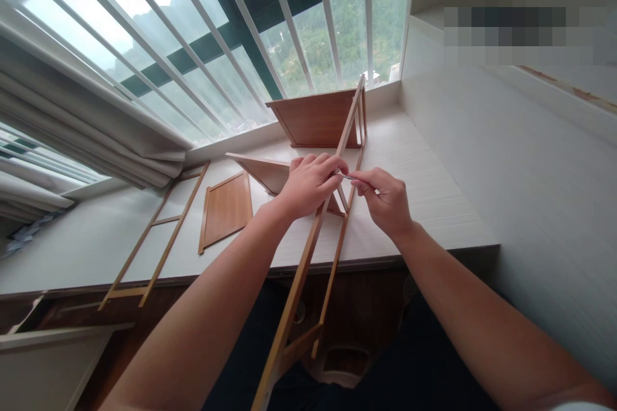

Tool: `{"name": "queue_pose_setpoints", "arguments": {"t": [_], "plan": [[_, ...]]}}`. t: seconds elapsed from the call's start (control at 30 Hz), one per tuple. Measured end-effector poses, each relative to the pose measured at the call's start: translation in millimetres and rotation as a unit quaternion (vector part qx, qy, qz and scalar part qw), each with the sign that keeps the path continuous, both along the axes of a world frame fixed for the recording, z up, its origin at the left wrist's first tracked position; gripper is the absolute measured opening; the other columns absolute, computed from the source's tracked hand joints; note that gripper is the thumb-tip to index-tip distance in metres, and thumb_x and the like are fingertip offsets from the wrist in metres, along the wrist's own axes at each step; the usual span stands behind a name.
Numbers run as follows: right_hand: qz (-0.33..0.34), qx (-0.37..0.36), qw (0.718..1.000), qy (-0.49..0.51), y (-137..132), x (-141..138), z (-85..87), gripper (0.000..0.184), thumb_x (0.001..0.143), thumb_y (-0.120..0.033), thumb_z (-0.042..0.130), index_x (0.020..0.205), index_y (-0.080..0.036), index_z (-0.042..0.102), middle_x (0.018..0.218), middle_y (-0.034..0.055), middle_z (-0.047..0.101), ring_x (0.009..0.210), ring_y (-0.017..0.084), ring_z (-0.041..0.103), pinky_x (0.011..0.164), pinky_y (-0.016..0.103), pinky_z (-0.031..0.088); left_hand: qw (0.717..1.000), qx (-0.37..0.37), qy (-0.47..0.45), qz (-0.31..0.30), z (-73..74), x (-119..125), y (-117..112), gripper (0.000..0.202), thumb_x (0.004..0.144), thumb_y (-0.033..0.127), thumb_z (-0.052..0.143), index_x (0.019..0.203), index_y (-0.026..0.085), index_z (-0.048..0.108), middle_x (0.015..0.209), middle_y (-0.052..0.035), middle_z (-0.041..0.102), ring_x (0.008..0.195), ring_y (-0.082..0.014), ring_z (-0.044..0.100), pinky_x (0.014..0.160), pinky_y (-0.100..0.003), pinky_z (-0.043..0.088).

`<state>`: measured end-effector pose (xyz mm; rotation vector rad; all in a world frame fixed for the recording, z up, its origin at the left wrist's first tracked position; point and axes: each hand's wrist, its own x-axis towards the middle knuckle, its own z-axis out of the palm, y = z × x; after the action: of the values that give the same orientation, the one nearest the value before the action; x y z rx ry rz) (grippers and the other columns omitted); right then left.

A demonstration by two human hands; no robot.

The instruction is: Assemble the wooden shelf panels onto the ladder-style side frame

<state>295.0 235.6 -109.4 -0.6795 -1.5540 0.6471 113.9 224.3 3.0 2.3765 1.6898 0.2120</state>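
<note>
A long bamboo ladder-like frame (pixel 294 282) runs from my lap up across the white sill to a brown shelf board (pixel 315 117). My left hand (pixel 311 183) is closed around the frame's left rail, beside a tilted board (pixel 260 170). My right hand (pixel 385 200) pinches a thin metal tool (pixel 348 176), its tip pointing at the frame next to my left fingers.
A second bamboo frame (pixel 154 237) and a flat brown panel (pixel 226 209) lie on the white windowsill desk (pixel 424 199) at the left. Window bars and rolled blinds (pixel 96 135) stand behind. A white wall (pixel 530 173) borders the right.
</note>
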Motion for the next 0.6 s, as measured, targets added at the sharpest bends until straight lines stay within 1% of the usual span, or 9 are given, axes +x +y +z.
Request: {"name": "queue_pose_setpoints", "arguments": {"t": [0.07, 0.13, 0.17, 0.23, 0.33, 0.47, 0.53, 0.6], "plan": [[0.029, -0.082, 0.996, 0.032, -1.6, -2.0, -0.3, 0.025, 0.104, -0.041, 0.068, 0.107, -0.022, 0.084, 0.068, 0.0001, 0.067, 0.062, 0.016, 0.061, 0.066, 0.031, 0.051, 1.0, 0.0, -0.003, -0.001, 0.6, 0.3, -0.3, 0.031, 0.105, 0.041, 0.038, 0.121, 0.033, 0.064, 0.129, 0.0008, 0.071, 0.12, -0.0267, 0.056, 0.112, -0.051, 0.029], [0.066, -0.17, 0.981, 0.072, -2.5, -3.7, 0.6, 0.03, 0.101, -0.047, 0.071, 0.104, -0.019, 0.084, 0.058, -0.0027, 0.06, 0.052, 0.013, 0.054, 0.056, 0.028, 0.045, 1.0, -0.001, -0.004, 0.0, 1.6, 0.7, -0.9, 0.032, 0.105, 0.042, 0.039, 0.125, 0.033, 0.063, 0.135, 0.0015, 0.071, 0.122, -0.0272, 0.056, 0.113, -0.051, 0.029], [0.083, -0.205, 0.971, 0.092, -2.7, -4.3, 1.6, 0.033, 0.099, -0.05, 0.072, 0.101, -0.018, 0.083, 0.055, -0.0035, 0.057, 0.049, 0.012, 0.051, 0.052, 0.027, 0.043, 1.0, -0.002, -0.003, 0.0, 2.3, 0.8, -1.3, 0.033, 0.105, 0.041, 0.039, 0.127, 0.033, 0.062, 0.137, 0.0019, 0.07, 0.123, -0.0273, 0.057, 0.113, -0.051, 0.029], [0.111, -0.251, 0.954, 0.119, -2.4, -4.6, 4.0, 0.039, 0.095, -0.054, 0.075, 0.094, -0.016, 0.082, 0.051, -0.0038, 0.055, 0.045, 0.012, 0.049, 0.048, 0.026, 0.04, 1.0, -0.005, 0.001, 0.0, 4.0, 0.9, -1.9, 0.034, 0.106, 0.04, 0.039, 0.131, 0.034, 0.061, 0.14, 0.002, 0.07, 0.125, -0.0275, 0.057, 0.114, -0.05, 0.029], [0.135, -0.276, 0.943, 0.128, -1.9, -4.0, 7.3, 0.042, 0.092, -0.057, 0.077, 0.09, -0.015, 0.081, 0.048, -0.0031, 0.056, 0.042, 0.011, 0.049, 0.045, 0.025, 0.039, 1.0, -0.013, 0.009, -0.007, 6.1, 0.6, -1.0, 0.036, 0.106, 0.042, 0.039, 0.136, 0.032, 0.058, 0.14, 0.0002, 0.071, 0.127, -0.0283, 0.058, 0.116, -0.052, 0.029], [0.141, -0.276, 0.942, 0.127, -2.3, -4.1, 8.3, 0.043, 0.092, -0.058, 0.077, 0.092, -0.015, 0.081, 0.049, -0.0029, 0.057, 0.042, 0.011, 0.049, 0.044, 0.024, 0.038, 1.0, 0.0, 0.016, -0.012, 6.6, -0.8, 1.9, 0.039, 0.108, 0.045, 0.039, 0.14, 0.029, 0.056, 0.139, -0.0031, 0.072, 0.128, -0.0291, 0.06, 0.12, -0.054, 0.028], [0.141, -0.27, 0.945, 0.122, -2.3, -4.6, 8.1, 0.044, 0.092, -0.058, 0.076, 0.092, -0.015, 0.081, 0.05, -0.0029, 0.057, 0.043, 0.011, 0.05, 0.045, 0.024, 0.038, 0.999, 0.038, 0.024, -0.01, 9.5, -3.1, -1.7, 0.039, 0.109, 0.047, 0.041, 0.139, 0.029, 0.058, 0.14, -0.004, 0.071, 0.131, -0.0293, 0.058, 0.12, -0.054, 0.029], [0.14, -0.265, 0.947, 0.116, -1.7, -4.8, 7.6, 0.045, 0.093, -0.059, 0.075, 0.092, -0.015, 0.081, 0.051, -0.0026, 0.058, 0.045, 0.011, 0.05, 0.046, 0.024, 0.039, 0.993, 0.113, 0.02, -0.011, 17.1, -7.0, -12.4, 0.035, 0.109, 0.047, 0.044, 0.134, 0.03, 0.062, 0.139, -0.0051, 0.069, 0.132, -0.0289, 0.057, 0.119, -0.051, 0.033]]}}
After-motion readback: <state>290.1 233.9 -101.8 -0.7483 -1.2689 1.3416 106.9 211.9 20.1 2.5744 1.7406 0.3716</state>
